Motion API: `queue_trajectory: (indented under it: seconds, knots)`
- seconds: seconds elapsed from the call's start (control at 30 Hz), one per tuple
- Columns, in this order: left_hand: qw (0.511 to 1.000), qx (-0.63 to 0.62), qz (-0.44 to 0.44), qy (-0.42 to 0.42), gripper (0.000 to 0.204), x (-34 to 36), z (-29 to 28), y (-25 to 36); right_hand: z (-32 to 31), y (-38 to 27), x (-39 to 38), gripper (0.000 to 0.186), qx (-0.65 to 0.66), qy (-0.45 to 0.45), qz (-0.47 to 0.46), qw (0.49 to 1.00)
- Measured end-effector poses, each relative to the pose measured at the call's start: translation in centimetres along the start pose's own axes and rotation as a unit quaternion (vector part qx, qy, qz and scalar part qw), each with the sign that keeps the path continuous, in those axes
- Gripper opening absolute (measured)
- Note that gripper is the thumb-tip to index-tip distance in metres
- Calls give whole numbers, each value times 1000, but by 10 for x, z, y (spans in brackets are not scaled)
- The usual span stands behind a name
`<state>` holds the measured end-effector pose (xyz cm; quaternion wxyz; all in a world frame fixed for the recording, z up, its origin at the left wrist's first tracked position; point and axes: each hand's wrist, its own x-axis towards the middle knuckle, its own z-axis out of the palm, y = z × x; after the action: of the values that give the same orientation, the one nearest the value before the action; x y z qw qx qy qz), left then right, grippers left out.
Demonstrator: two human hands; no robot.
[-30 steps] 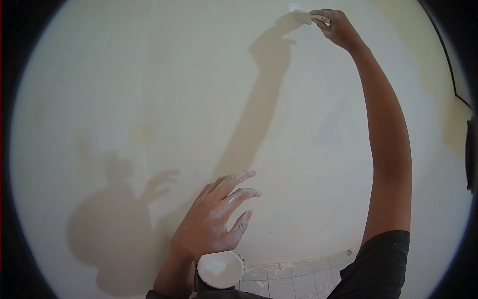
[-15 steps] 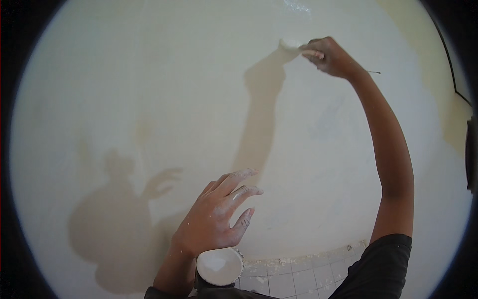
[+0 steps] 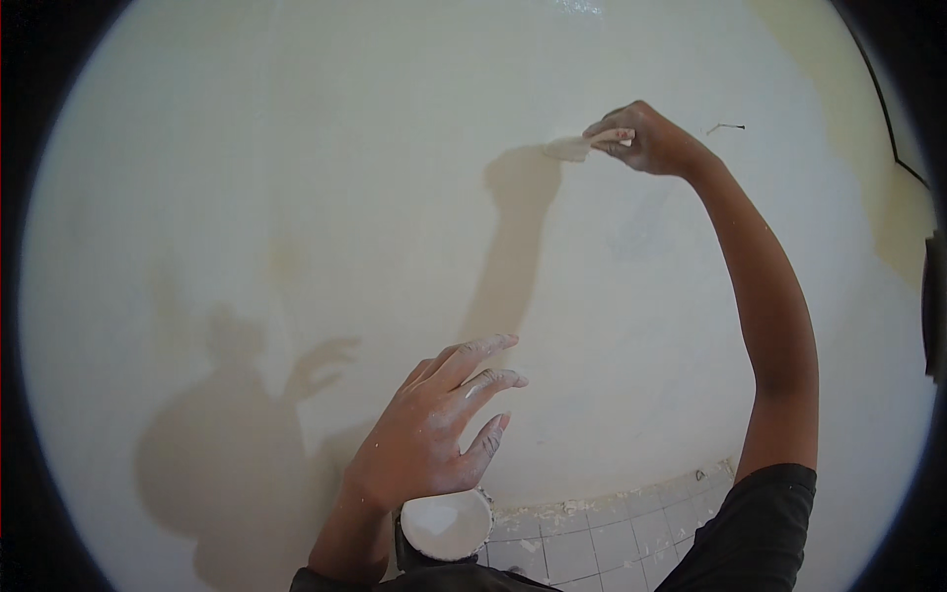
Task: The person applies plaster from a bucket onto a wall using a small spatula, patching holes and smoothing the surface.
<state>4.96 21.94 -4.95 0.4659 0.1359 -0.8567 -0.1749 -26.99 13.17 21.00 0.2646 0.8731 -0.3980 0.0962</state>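
My right hand [image 3: 641, 141] is raised in front of a pale cream wall [image 3: 395, 207], closed round the handle of a paintbrush [image 3: 570, 149]. The light-coloured bristles of the brush point left and meet the wall, where the shadow of the arm ends. Lower down, my left hand [image 3: 429, 424] hangs empty with its fingers apart. White smears cover its fingers and thumb. Just below that hand is a round container of white paint [image 3: 449, 523], partly hidden by the wrist and dark clothing.
A thin nail or wire [image 3: 728, 126] sticks out of the wall near my right wrist. Paint-spattered grey tiles [image 3: 572, 555] run along the wall's foot. At the right edge are a dark-lined frame [image 3: 896, 148] and a dark object [image 3: 932, 306]. A glossy wet patch [image 3: 580, 6] shows at the top.
My right hand has moved down the wall with the paintbrush. My left hand stays nearly in place, still empty. The view has shifted slightly.
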Motion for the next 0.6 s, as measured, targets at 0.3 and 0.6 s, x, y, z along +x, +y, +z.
queue_trajectory:
  seconds: [0.3,0.6]
  knots:
    - [1000,18,-5,12,37,-5,4,0,-86,38,58,23,-194,232,-57,951]
    - [999,30,-18,17,31,-11,10,-3,-76,14,28,23,-116,198,61,971]
